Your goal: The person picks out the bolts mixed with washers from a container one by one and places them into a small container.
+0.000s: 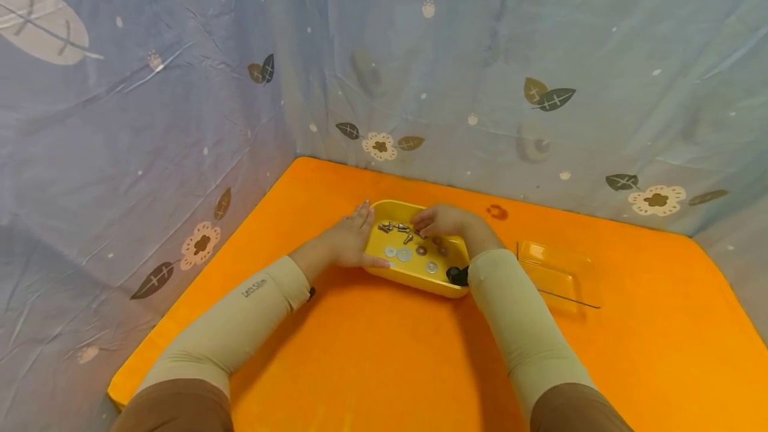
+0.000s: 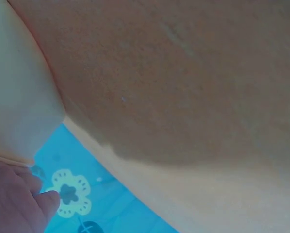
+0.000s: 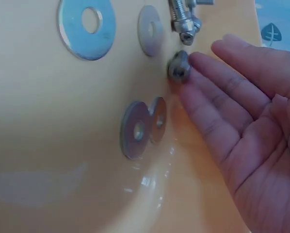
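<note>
- Screws (image 1: 409, 239) and washers (image 3: 70, 29): inside yellow tray (image 1: 414, 281), on orange surface (image 1: 372, 339).
- Right hand (image 1: 447, 220): fingers extended, fingertips at one screw.
- Left hand (image 1: 349, 240): spread wide at tray's left end.

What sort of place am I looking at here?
Probably a makeshift indoor workspace: a flat orange tabletop backed by bluish, floral-printed hanging sheets, with a rectangular yellow tray of silvery metal screws and round washers.
</note>
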Available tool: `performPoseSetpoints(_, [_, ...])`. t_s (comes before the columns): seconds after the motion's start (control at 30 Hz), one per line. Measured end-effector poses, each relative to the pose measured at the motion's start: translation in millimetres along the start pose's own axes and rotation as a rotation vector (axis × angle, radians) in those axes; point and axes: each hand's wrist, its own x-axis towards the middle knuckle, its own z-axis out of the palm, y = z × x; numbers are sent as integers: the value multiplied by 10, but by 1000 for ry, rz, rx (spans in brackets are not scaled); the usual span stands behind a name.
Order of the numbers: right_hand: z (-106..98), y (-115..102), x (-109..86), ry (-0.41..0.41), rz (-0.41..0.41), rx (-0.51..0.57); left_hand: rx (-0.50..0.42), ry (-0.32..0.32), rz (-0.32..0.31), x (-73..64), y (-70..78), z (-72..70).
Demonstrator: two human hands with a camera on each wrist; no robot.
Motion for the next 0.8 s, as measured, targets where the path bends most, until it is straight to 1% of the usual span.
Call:
performPoseSetpoints(0.07, [25,11,7,-9,6,30,0,2,-2,5,4,8])
performPoseSetpoints(0.33, [65,3,29,-3,15,41,-9,-1,-8,2,3,-2])
performPoseSetpoints(0.37, [68,6,31,-3,11,42,-9,3,-7,1,3,-4])
performPoseSetpoints(0.4, [67,7,26,-8,-12,52,-11,5,-6,-2,3,-6])
performPoseSetpoints(0.53, [91,17,39,-21,-11,74,-9,6,-8,1,1,1])
performPoseSetpoints(0.6, [111,13,47,-20,-17,67,-9,7,-12,-1,-1,7])
performPoseSetpoints(0.63, [122,9,55,-14,2,57,-6,7,-13,2,-1,8])
performPoseSetpoints(0.8, [178,15,96,1,4,-2,-2,12,-17,-3,4,8])
